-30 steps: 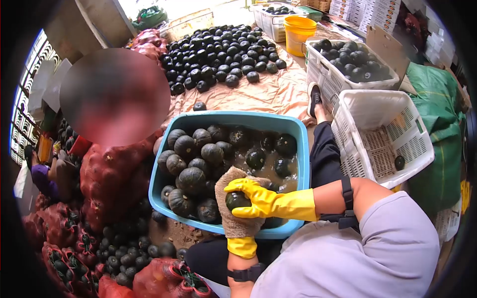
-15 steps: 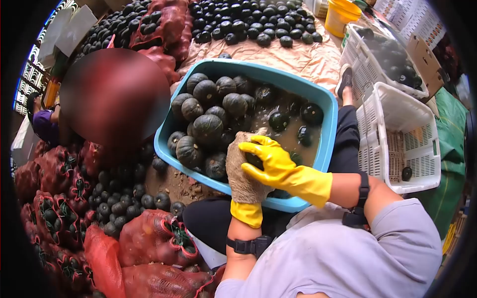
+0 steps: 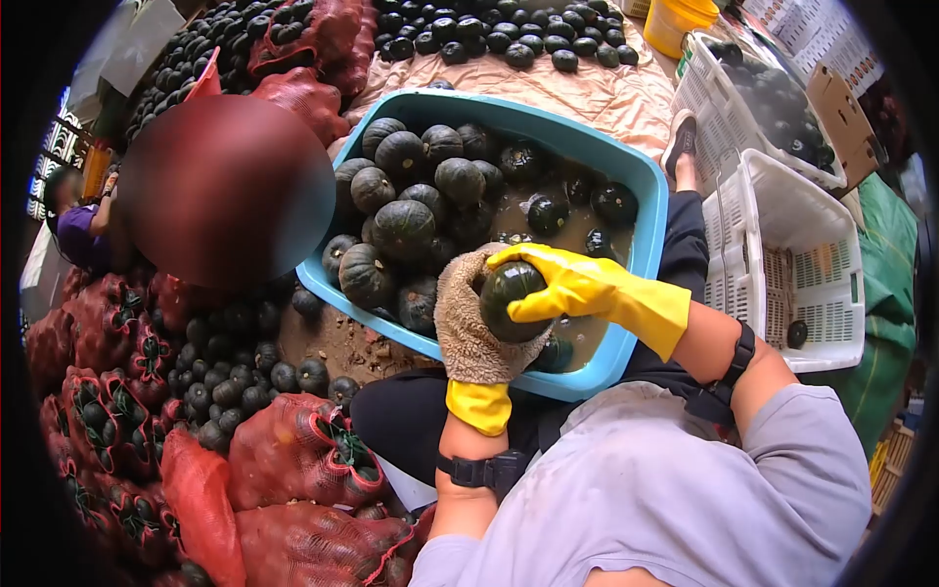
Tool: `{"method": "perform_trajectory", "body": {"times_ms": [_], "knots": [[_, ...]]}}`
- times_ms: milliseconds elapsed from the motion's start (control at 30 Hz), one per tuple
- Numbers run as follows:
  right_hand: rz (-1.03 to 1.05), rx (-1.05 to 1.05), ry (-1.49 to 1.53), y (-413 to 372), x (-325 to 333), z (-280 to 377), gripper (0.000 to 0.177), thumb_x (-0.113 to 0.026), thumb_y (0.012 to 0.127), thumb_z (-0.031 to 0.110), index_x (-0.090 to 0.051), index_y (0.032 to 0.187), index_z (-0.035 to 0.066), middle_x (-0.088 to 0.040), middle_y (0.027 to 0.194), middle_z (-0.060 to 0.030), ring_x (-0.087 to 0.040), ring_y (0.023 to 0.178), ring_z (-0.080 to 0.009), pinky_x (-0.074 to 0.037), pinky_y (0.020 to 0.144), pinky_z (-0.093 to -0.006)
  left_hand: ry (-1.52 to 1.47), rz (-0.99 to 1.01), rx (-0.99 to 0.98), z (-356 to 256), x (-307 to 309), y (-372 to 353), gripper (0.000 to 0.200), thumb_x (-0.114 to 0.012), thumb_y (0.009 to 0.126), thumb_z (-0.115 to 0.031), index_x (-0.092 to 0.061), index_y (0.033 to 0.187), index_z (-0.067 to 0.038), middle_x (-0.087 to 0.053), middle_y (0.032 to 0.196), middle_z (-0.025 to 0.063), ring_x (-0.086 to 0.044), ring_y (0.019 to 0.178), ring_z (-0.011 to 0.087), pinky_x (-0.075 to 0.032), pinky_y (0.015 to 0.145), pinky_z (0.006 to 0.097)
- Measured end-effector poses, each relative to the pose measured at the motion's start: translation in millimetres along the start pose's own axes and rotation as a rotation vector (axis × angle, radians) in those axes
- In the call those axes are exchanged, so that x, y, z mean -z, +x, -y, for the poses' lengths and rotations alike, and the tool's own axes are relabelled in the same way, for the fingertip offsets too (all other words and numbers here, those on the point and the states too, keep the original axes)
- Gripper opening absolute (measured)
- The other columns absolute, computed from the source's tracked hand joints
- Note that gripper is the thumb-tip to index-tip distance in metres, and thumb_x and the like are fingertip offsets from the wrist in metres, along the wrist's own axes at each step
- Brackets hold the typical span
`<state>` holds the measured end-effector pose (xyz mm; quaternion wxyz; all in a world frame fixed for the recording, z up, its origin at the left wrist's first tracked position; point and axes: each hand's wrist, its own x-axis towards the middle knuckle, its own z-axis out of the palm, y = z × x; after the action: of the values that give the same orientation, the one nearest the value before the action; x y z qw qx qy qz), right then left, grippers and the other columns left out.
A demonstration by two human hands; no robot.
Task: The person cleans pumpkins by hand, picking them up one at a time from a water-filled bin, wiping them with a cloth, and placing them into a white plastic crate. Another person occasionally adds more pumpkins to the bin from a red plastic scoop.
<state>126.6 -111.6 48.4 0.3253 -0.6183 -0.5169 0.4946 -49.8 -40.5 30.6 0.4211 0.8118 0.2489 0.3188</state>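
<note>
Yellow rubber fingers (image 3: 536, 258): those of the right hand (image 3: 562, 286), curled over the top and far side of the held squash (image 3: 507, 296), with the thumb pressed on its near face in a firm grasp.
Brown terry mitt (image 3: 468, 338): worn on the left hand (image 3: 476, 323) above a yellow cuff; it cups the held squash from below and from the left, wrapped close around it.
Held squash: dark green, ribbed, wet and glossy. It is clasped between both hands and raised above the near right corner of the tub.
Wrist straps: a black band on each forearm, behind the glove cuffs.
Blue plastic tub (image 3: 648, 201): just beyond the hands, on the ground, with the person's dark-trousered leg along its right side.
Muddy water (image 3: 572, 227): brown, filling the right half of the tub, with a few squashes floating in it.
Piled squashes (image 3: 403, 227): dull grey-green, heaped in the left half of the tub.
White crate (image 3: 782, 220): right of the leg, with one small squash on its floor.
Farther crate (image 3: 706, 103): beyond the white one, full of dark squashes.
Tan sheet (image 3: 577, 103): behind the tub, with rows of dark squashes on its far part.
Red mesh sacks (image 3: 298, 460): near left, stuffed with squashes, with loose squashes (image 3: 227, 383) on the ground between them and the tub.
Other person (image 3: 80, 230): far left, in a purple sleeve, mostly hidden.
</note>
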Motion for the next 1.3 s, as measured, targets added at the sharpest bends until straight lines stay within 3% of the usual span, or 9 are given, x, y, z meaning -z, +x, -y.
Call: {"method": "perform_trajectory", "body": {"times_ms": [133, 233, 333, 467, 700, 967, 1033, 1133, 1300], "knots": [[-0.510, -0.032, 0.742, 30.3, -60.4, -61.7, 0.063, -0.082, 0.095, 0.034, -0.059, 0.145, 0.004, -0.065, 0.135, -0.0080, -0.060, 0.125, -0.0170, -0.047, 0.112, -0.0340, 0.068, -0.151, 0.104, 12.0, -24.5, -4.2, 0.075, -0.092, 0.065, -0.022, -0.062, 0.132, -0.008, -0.064, 0.122, 0.0148, -0.064, 0.117, 0.0369, -0.053, 0.100, 0.0447], [-0.648, 0.204, -0.361, 24.0, -48.4, -102.9, 0.051, -0.066, 0.107, 0.034, -0.058, 0.146, 0.002, -0.066, 0.137, -0.0189, -0.064, 0.127, -0.0317, -0.049, 0.113, -0.0398, 0.050, -0.171, 0.107, 10.3, -25.6, -5.1, 0.076, -0.092, 0.064, -0.022, -0.061, 0.133, -0.008, -0.065, 0.122, 0.0148, -0.065, 0.116, 0.0369, -0.053, 0.100, 0.0447], [-0.428, -0.030, -0.275, 3.8, -26.6, -64.9, 0.049, -0.058, 0.111, 0.040, -0.065, 0.138, 0.000, -0.064, 0.142, -0.0264, -0.059, 0.133, -0.0424, -0.045, 0.116, -0.0450, 0.013, -0.129, 0.086, 5.5, -13.8, -5.0, 0.077, -0.093, 0.064, -0.022, -0.061, 0.133, -0.008, -0.065, 0.122, 0.0148, -0.065, 0.116, 0.0369, -0.053, 0.100, 0.0448], [-0.686, 0.428, -0.453, 3.6, -26.9, -35.0, 0.046, -0.078, 0.095, 0.027, -0.070, 0.132, 0.002, -0.071, 0.131, -0.0238, -0.067, 0.121, -0.0432, -0.054, 0.104, -0.0475, 0.003, -0.146, 0.110, 8.8, -16.1, -4.4, 0.079, -0.093, 0.064, -0.022, -0.060, 0.134, -0.009, -0.065, 0.122, 0.0149, -0.065, 0.116, 0.0368, -0.053, 0.100, 0.0449], [-0.581, 0.269, -0.546, 20.9, -46.7, -51.3, 0.051, -0.091, 0.080, 0.021, -0.074, 0.127, 0.010, -0.071, 0.132, -0.0177, -0.066, 0.125, -0.0378, -0.054, 0.107, -0.0436, 0.003, -0.213, 0.162, 16.1, -25.1, -3.2, 0.082, -0.095, 0.063, -0.023, -0.058, 0.135, -0.009, -0.065, 0.122, 0.0149, -0.066, 0.116, 0.0368, -0.053, 0.101, 0.0450], [-0.600, 0.375, -0.731, 59.8, -3.7, -43.0, 0.019, -0.080, 0.089, 0.024, -0.076, 0.103, 0.011, -0.072, 0.090, -0.0107, -0.073, 0.086, -0.0302, -0.059, 0.074, -0.0412, -0.003, -0.234, 0.184, 17.3, -24.5, -4.8, 0.086, -0.096, 0.062, -0.023, -0.057, 0.137, -0.009, -0.065, 0.122, 0.0150, -0.066, 0.116, 0.0367, -0.054, 0.102, 0.0452], [-0.282, 0.246, 0.514, 76.4, 53.3, -56.3, 0.016, -0.074, 0.097, 0.022, -0.074, 0.096, 0.007, -0.075, 0.087, -0.0093, -0.072, 0.080, -0.0213, -0.059, 0.076, -0.0376, 0.001, -0.258, 0.197, 18.5, -29.0, -4.8, 0.087, -0.096, 0.062, -0.023, -0.057, 0.137, -0.009, -0.065, 0.122, 0.0150, -0.066, 0.116, 0.0367, -0.054, 0.102, 0.0452], [-0.866, 0.462, 0.748, 94.3, 105.6, -69.2, 0.027, -0.069, 0.103, 0.024, -0.067, 0.123, 0.005, -0.072, 0.112, -0.0120, -0.071, 0.099, -0.0211, -0.057, 0.091, -0.0391, 0.006, -0.284, 0.219, 20.7, -35.6, -5.4, 0.088, -0.097, 0.061, -0.023, -0.056, 0.138, -0.009, -0.065, 0.122, 0.0150, -0.066, 0.116, 0.0366, -0.054, 0.102, 0.0453], [-0.298, 0.078, 0.105, 32.2, 86.6, -47.6, 0.053, -0.069, 0.104, 0.027, -0.055, 0.152, 0.008, -0.065, 0.139, -0.0137, -0.061, 0.131, -0.0278, -0.047, 0.112, -0.0384, -0.019, -0.223, 0.169, 18.1, -22.7, -1.1, 0.090, -0.098, 0.061, -0.023, -0.055, 0.139, -0.009, -0.065, 0.122, 0.0150, -0.067, 0.116, 0.0366, -0.054, 0.102, 0.0454]]}}
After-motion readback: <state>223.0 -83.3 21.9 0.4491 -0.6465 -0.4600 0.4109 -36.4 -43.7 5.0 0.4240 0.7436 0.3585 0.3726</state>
